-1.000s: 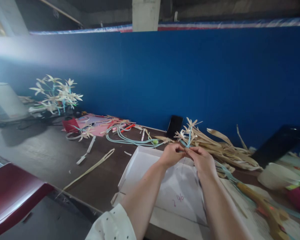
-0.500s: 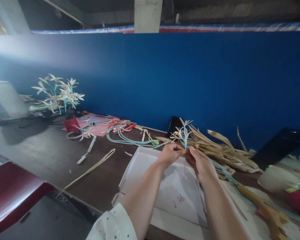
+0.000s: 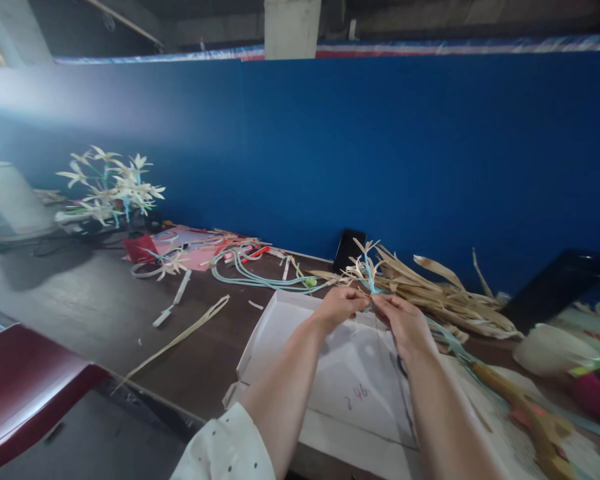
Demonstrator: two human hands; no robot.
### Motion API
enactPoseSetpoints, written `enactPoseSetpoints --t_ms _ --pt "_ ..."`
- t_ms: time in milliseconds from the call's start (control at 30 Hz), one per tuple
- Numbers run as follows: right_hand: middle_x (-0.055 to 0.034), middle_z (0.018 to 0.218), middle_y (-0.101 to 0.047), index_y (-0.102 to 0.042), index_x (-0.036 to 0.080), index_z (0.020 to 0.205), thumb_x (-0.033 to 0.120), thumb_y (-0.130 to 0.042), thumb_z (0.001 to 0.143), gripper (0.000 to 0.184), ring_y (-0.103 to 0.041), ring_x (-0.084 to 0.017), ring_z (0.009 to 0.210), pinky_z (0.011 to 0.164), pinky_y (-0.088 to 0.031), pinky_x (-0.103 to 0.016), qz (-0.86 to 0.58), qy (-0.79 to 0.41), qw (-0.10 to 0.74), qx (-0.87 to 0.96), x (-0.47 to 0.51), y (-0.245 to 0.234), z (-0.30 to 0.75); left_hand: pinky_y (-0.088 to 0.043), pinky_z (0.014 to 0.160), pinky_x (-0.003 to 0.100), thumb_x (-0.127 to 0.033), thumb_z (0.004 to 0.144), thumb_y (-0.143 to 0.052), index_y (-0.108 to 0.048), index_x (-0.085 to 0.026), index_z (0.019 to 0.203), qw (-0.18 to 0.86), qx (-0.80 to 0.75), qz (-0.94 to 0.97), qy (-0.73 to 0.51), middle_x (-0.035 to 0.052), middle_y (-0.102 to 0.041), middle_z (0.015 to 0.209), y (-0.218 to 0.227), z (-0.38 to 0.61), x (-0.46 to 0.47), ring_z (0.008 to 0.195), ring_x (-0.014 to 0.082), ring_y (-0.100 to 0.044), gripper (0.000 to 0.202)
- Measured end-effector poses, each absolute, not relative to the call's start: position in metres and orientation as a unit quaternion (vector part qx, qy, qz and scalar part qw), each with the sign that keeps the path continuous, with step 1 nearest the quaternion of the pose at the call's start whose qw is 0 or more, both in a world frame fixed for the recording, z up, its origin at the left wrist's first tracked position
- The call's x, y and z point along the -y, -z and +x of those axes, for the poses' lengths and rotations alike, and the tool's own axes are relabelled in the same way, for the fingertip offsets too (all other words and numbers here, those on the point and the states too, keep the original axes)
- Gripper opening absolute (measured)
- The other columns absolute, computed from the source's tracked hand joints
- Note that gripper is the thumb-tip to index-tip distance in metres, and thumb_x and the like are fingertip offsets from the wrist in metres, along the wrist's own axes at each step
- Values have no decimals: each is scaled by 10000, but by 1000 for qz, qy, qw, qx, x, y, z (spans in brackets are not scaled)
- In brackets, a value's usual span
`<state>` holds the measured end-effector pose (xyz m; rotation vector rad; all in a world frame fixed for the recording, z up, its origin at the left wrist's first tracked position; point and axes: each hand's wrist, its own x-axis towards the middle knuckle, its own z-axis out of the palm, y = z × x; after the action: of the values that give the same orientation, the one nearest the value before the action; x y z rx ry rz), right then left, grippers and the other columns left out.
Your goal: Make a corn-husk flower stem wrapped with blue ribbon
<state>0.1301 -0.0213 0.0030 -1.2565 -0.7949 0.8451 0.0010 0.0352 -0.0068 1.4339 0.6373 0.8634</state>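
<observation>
A small handmade flower stem [image 3: 368,268] with pale dried petals and a light-blue wrapped stalk stands upright above an open white cardboard box [image 3: 325,393]. My right hand [image 3: 403,323] pinches its lower stalk between thumb and fingers, and a thin wire runs down below the grip. From the other side, my left hand [image 3: 343,307] closes its thumb and fingertips right beside the stalk. What lies between those left fingertips is too small to make out. Handwritten figures mark the box's inside.
Dried husk strips [image 3: 430,293] lie behind my right hand, near a dark phone-like slab [image 3: 560,290]. A yellow glue gun [image 3: 525,413] rests at right. Finished flowers [image 3: 123,187] stand far left. Looped pale-blue cord [image 3: 260,283] and a red chair [image 3: 30,393] are at left.
The stalk has tilted slightly, its top leaning left and the wire below swinging right. Both hands stay together at the stalk, with the right fingers shifted a little.
</observation>
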Motion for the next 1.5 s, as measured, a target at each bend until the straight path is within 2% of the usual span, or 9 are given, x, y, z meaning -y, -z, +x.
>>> enactPoseSetpoints --t_ms 267,533,900,1100,1300,1500 --pt "11 577 -634 -694 192 660 382 -787 515 256 -554 -144 545 544 -445 -260 -570 -355 644 366 21 1 132 -365 569 209 -318 650 -661 -651 -130 720 562 -319 657 -388 -26 -557 614 -1 0 -31 548 58 -429 201" --pt "5 617 -659 -698 178 715 432 -748 580 292 -571 -153 586 581 -434 -260 -597 -305 614 416 20 5 136 -364 543 207 -286 657 -643 -646 -128 703 550 -326 664 -387 -23 -555 600 -1 0 -29 537 64 -444 165" --pt "-7 623 -667 -696 181 699 393 -670 643 220 -581 -179 641 622 -416 -273 -649 -209 538 496 24 -4 135 -345 533 197 -282 627 -662 -630 -133 691 530 -334 686 -369 -40 -522 588 2 0 -33 537 56 -424 165" --pt "-10 632 -669 -696 177 718 415 -696 614 259 -583 -177 626 613 -429 -277 -628 -250 577 458 19 6 138 -343 535 195 -285 617 -676 -624 -133 693 527 -346 674 -385 -38 -522 593 7 5 -33 550 60 -429 178" --pt "3 624 -658 -680 181 721 416 -750 573 286 -576 -161 601 597 -434 -267 -598 -288 622 415 15 14 140 -345 533 201 -309 624 -691 -633 -130 739 599 -284 652 -368 -31 -546 627 7 1 -33 542 54 -431 221" --pt "-2 600 -643 -680 173 718 411 -769 538 311 -571 -161 577 564 -444 -272 -581 -313 627 413 13 20 143 -348 555 204 -294 604 -706 -625 -125 684 556 -318 665 -384 -37 -531 603 6 2 -31 558 58 -435 204"
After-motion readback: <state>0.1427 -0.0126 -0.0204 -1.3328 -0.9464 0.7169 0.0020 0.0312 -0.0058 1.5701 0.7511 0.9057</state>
